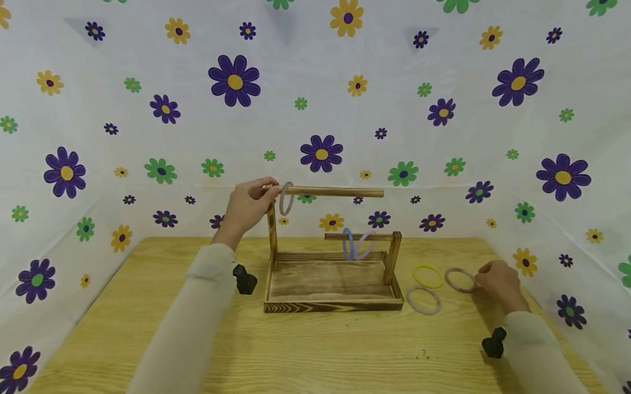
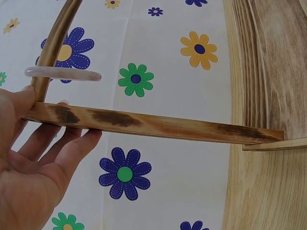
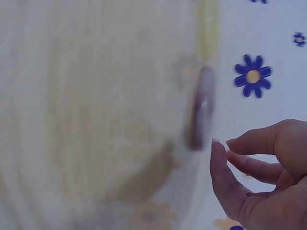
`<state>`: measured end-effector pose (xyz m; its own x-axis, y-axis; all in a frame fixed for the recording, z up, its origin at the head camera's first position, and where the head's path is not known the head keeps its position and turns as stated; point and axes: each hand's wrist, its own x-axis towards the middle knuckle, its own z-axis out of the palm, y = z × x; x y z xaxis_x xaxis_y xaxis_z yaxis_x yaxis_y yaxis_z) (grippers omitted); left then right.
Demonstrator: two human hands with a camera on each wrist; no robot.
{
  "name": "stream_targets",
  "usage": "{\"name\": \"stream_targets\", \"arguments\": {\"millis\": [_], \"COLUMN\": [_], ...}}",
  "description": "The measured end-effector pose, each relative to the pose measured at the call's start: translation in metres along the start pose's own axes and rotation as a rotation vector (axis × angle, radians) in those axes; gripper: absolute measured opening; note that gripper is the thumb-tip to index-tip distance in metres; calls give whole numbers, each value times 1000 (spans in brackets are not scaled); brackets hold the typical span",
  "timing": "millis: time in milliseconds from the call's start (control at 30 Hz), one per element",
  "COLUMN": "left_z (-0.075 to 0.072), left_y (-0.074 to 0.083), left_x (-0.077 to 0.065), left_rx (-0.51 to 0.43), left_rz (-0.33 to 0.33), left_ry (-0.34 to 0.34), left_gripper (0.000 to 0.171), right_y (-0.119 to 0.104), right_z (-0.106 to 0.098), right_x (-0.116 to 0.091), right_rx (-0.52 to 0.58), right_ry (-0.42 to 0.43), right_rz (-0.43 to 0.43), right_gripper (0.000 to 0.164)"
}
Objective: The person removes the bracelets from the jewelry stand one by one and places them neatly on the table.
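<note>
My left hand point(image 1: 245, 208) grips the top of the tall left post of a wooden bangle stand point(image 1: 334, 306), thumb above and fingers beneath in the left wrist view. A greyish bangle point(image 2: 62, 73) hangs on the upper rod point(image 1: 342, 191), close beside that thumb. Over the table at the right, my right hand point(image 1: 498, 279) has its fingertips at the edge of a mauve-grey bangle point(image 1: 462, 291). In the right wrist view the thumb and forefinger are bent with a small gap, and nothing sits between them. A blue bangle point(image 1: 345, 246) and a pale lilac bangle point(image 1: 369, 252) hang from the lower rod point(image 1: 335, 237).
A yellow bangle point(image 1: 429, 286) and a pale mauve bangle point(image 1: 426, 313) lie on the wooden table point(image 1: 324, 357), right of the stand. Flower-printed white cloth point(image 1: 290, 127) walls in the back and both sides. The stand's base is a low-rimmed tray.
</note>
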<state>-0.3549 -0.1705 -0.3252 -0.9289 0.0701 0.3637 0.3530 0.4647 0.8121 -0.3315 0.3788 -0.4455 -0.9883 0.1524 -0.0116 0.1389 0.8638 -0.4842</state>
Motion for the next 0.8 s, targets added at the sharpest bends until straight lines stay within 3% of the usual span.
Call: {"name": "stream_targets", "arguments": {"millis": [200, 400, 533, 800], "left_z": [0, 1, 1, 0], "left_y": [0, -1, -1, 0], "left_x": [1, 0, -1, -1], "left_rx": [-2, -16, -13, -20], "left_rz": [5, -5, -8, -16], "left_ry": [-4, -8, -6, -5], "left_gripper": [32, 33, 34, 36], "right_y": [-30, -73, -103, -150], "right_z": [-13, -21, -25, -28], "right_x": [-7, -16, -23, -32], "right_rx": [259, 432, 461, 394], "right_ry": [11, 31, 24, 30], "right_rz": [16, -83, -153, -280], "right_gripper": [43, 41, 42, 36]}}
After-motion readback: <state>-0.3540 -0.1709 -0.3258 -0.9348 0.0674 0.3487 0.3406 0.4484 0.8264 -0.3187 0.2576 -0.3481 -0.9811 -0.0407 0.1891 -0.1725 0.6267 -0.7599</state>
